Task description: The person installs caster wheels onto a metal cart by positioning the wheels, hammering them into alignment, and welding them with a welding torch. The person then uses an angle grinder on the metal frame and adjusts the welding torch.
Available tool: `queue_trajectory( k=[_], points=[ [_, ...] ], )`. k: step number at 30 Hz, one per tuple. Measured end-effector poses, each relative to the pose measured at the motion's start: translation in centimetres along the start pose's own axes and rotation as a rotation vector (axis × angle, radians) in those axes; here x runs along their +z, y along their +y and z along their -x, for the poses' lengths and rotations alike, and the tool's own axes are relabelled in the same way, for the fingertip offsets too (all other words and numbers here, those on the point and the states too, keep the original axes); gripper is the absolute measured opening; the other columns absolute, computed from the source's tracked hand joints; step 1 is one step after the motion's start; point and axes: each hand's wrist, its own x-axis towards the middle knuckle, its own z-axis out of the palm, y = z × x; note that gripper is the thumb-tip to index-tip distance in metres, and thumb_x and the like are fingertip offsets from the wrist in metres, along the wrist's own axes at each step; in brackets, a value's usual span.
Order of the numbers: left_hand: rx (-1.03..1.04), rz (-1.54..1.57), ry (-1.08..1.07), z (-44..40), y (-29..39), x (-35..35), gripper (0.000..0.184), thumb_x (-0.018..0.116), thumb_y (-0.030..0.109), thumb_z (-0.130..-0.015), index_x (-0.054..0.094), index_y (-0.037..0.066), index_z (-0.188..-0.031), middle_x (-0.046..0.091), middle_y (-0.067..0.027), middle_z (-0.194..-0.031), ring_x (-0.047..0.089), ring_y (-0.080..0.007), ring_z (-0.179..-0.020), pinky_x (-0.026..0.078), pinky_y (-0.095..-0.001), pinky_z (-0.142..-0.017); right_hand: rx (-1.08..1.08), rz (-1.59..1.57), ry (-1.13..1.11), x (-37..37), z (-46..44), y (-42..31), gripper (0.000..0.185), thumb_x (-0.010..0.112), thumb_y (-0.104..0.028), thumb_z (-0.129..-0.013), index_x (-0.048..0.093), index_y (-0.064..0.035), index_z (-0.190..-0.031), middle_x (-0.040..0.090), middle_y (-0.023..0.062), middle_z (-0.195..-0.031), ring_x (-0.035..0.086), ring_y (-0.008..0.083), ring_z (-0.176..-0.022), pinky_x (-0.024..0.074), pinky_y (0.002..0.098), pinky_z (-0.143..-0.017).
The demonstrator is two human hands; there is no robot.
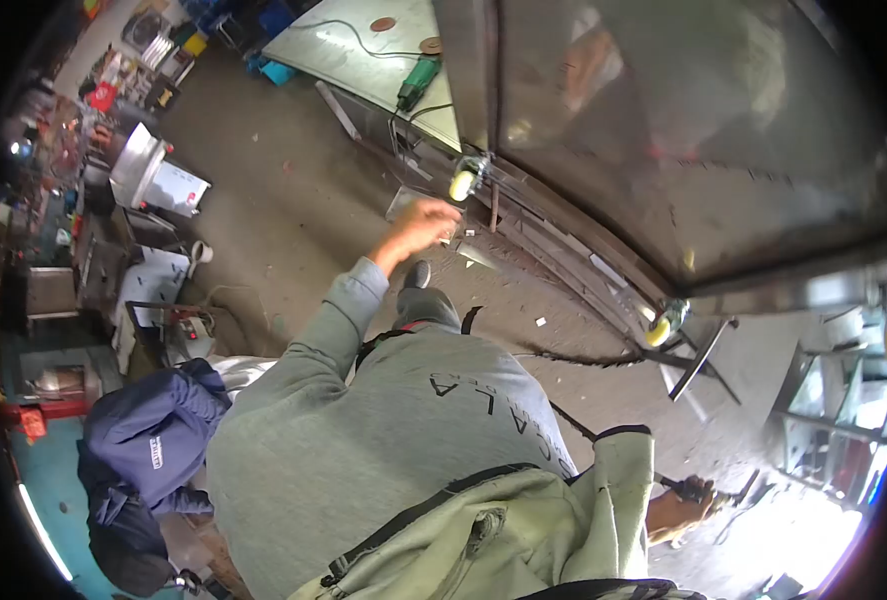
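My left hand reaches forward beside a caster with a yellow wheel. Its fingers are bent and slightly apart; whether they touch the caster cannot be made out. That caster is on the lower edge of a large metal cabinet or box, and a second yellow caster is on its near corner. Low on the right, my right hand is closed around the black handle of what looks like a welding torch. A black cable runs toward it. Pale heavy fabric covers my right side.
A green power tool lies on a light worktop ahead. Metal rails and a stand are under the cabinet. A person in a dark blue jacket is at the left, near cluttered benches. Scraps dot the floor.
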Motion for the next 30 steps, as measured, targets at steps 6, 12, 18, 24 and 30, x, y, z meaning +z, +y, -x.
queue_trajectory(
  k=[6, 12, 18, 24, 30],
  points=[
    [0.182, -0.234, 0.595, -14.4, -2.9, -14.1, 0.047, 0.077, 0.031, -0.082, 0.074, 0.001, -0.118, 0.074, -0.0242, -0.097, 0.072, -0.0438, -0.097, 0.055, -0.0547, -0.091, -0.22, -0.192, -0.411, 1.7, -0.7, -0.9, 0.029, 0.053, -0.03, -0.103, 0.069, -0.0162, -0.124, 0.062, 0.0062, -0.106, 0.059, 0.0216, -0.106, 0.0462, 0.0427, -0.093],
    [0.006, -0.653, 0.636, -29.4, -1.6, -17.3, 0.085, 0.083, 0.042, -0.081, 0.045, 0.001, -0.146, 0.053, -0.027, -0.136, 0.054, -0.0457, -0.126, 0.046, -0.0579, -0.103, -0.327, 0.163, 0.09, 17.4, 15.2, -3.1, 0.029, 0.053, -0.023, -0.103, 0.065, -0.0011, -0.118, 0.066, 0.0141, -0.098, 0.059, 0.0225, -0.083, 0.049, 0.0371, -0.072],
    [0.12, -0.824, 0.576, -33.7, -2.3, -20.1, 0.071, 0.085, 0.046, -0.084, 0.053, 0.003, -0.13, 0.062, -0.0183, -0.122, 0.063, -0.0357, -0.116, 0.057, -0.0524, -0.089, -0.407, 0.277, 0.338, 20.3, 27.2, -8.7, 0.031, 0.053, -0.017, -0.104, 0.062, 0.0108, -0.115, 0.068, 0.0201, -0.091, 0.059, 0.0229, -0.063, 0.051, 0.0325, -0.055],
    [0.125, -0.88, 0.615, -40.2, -1.5, -28.6, 0.067, 0.086, 0.04, -0.084, 0.056, 0.003, -0.132, 0.063, -0.0193, -0.124, 0.064, -0.0368, -0.119, 0.061, -0.0487, -0.09, -0.573, 0.247, 0.605, 20.9, 35.2, -10.0, 0.029, 0.056, -0.015, -0.105, 0.062, 0.0065, -0.124, 0.067, 0.0173, -0.089, 0.057, 0.021, -0.062, 0.0496, 0.0331, -0.053],
    [0.12, -0.875, 0.603, -43.9, -2.4, -32.4, 0.065, 0.087, 0.038, -0.082, 0.059, 0.006, -0.132, 0.068, -0.0193, -0.124, 0.066, -0.0391, -0.117, 0.059, -0.0518, -0.096, -0.648, 0.164, 0.777, 22.3, 39.2, -11.2, 0.029, 0.059, -0.013, -0.107, 0.062, 0.0022, -0.132, 0.065, 0.0144, -0.086, 0.056, 0.0191, -0.062, 0.0482, 0.0337, -0.051]
  ],
)
